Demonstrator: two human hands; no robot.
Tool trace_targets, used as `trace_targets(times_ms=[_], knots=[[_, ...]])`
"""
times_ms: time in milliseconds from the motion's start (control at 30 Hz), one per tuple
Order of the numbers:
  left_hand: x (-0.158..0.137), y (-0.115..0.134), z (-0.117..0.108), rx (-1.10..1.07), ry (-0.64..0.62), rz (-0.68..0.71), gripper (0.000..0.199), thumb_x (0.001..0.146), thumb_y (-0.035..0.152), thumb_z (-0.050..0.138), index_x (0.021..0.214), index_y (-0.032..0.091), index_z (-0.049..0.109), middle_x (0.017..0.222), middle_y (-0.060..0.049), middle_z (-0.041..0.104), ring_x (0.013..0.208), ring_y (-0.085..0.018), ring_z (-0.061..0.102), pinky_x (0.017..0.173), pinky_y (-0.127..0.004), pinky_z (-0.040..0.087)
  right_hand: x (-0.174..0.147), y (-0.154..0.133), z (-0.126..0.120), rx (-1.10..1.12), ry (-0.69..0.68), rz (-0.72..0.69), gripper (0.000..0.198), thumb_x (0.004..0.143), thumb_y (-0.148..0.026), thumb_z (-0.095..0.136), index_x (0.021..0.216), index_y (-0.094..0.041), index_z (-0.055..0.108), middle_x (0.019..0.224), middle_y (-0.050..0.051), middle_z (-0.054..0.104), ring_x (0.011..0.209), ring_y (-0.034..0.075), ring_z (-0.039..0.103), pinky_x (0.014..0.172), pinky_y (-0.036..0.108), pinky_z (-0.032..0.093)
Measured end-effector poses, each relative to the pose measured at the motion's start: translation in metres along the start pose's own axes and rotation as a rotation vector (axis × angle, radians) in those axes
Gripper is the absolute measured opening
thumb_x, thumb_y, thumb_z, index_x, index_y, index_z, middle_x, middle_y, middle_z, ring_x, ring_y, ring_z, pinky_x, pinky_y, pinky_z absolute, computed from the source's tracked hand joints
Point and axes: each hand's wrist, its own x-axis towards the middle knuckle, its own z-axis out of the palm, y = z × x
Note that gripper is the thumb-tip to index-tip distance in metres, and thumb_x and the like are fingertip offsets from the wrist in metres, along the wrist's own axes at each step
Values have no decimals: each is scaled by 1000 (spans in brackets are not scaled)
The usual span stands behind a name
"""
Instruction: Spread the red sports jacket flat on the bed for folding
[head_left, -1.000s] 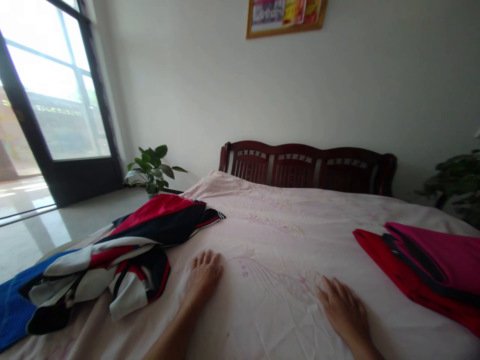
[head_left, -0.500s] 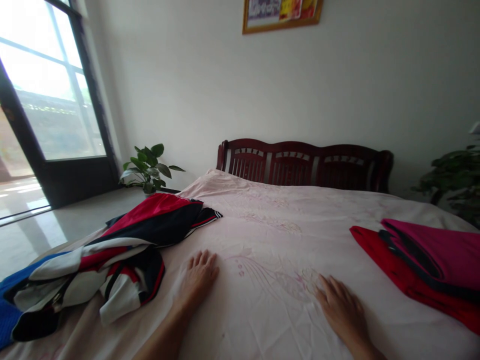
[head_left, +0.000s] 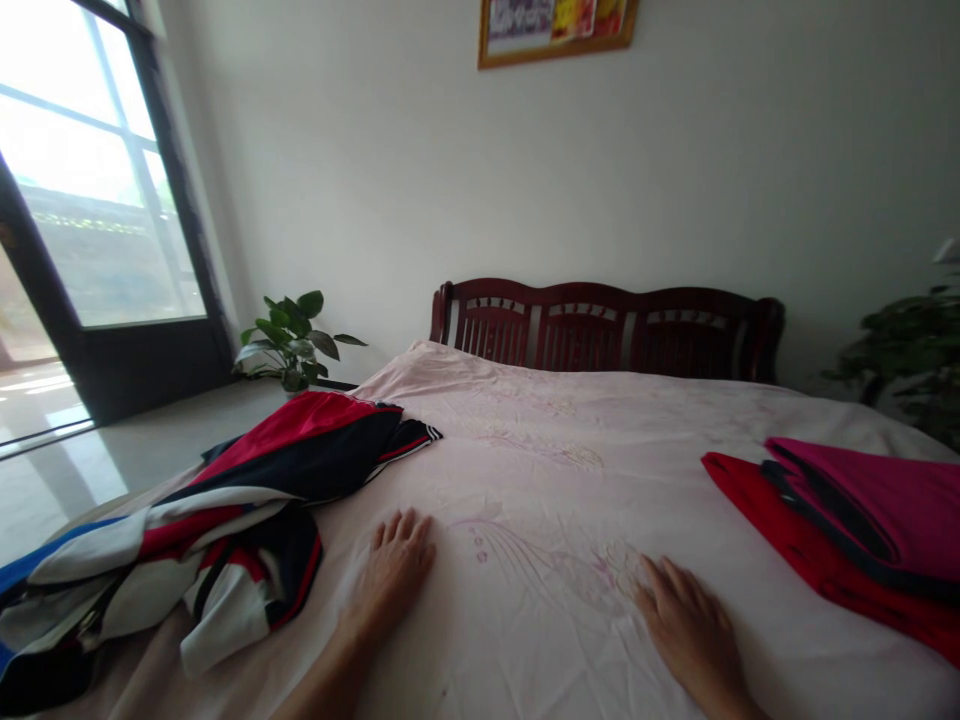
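Note:
My left hand (head_left: 397,560) lies flat on a pale pink bedsheet (head_left: 525,620) with faint flower patterns, fingers stretched forward and nothing in them. To its left is a loose heap of clothing, with a red, navy and white jacket (head_left: 300,460) on it and a blue piece (head_left: 45,545) at the far left edge. My right hand (head_left: 690,620) also rests palm down on the sheet, fingers extended and holding nothing. On its right sits a stack of folded clothes: a magenta garment (head_left: 900,500) over a dark one, with a red garment (head_left: 795,530) at the bottom.
Beyond the sheet stands a dark wooden slatted backrest (head_left: 577,325) against the wall. A leafy potted plant (head_left: 292,335) is at the back left, near a glass door (head_left: 127,220). Another plant (head_left: 907,350) is at the right edge. A framed picture (head_left: 555,35) hangs above.
The view has shifted very slightly. Both hands stay flat in nearly the same places on the sheet, and the clothes lie as before.

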Motion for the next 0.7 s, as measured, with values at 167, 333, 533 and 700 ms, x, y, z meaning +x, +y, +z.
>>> trace_targets(times_ms=[167, 333, 533, 700], knots=[[2, -2, 4, 2, 7, 8, 55, 97, 40, 34, 149, 25, 43, 159, -9, 36, 148, -31, 26, 120, -48, 20, 0, -1, 0, 26, 23, 1, 47, 91, -30, 38, 131, -20, 61, 138, 17, 57, 127, 35, 51, 100, 50, 42], [5, -4, 9, 1, 3, 5, 55, 96, 40, 34, 149, 25, 43, 159, -10, 36, 148, -31, 26, 120, -48, 21, 0, 0, 2, 69, 20, 23, 45, 91, -32, 39, 130, -24, 61, 138, 15, 57, 126, 33, 52, 101, 51, 41], [5, -4, 10, -1, 10, 2, 55, 96, 40, 35, 149, 26, 43, 159, -9, 36, 148, -30, 26, 120, -47, 20, 1, 3, 6, 59, -33, 9, 46, 90, -32, 40, 130, -25, 61, 140, 14, 55, 129, 34, 50, 102, 51, 40], [4, -3, 7, 2, 10, 9, 55, 97, 40, 33, 148, 25, 43, 159, -10, 36, 148, -30, 27, 120, -47, 20, 0, 3, 5, 35, -23, 1, 49, 93, -33, 36, 135, -21, 58, 141, 16, 55, 128, 34, 51, 102, 50, 40]])
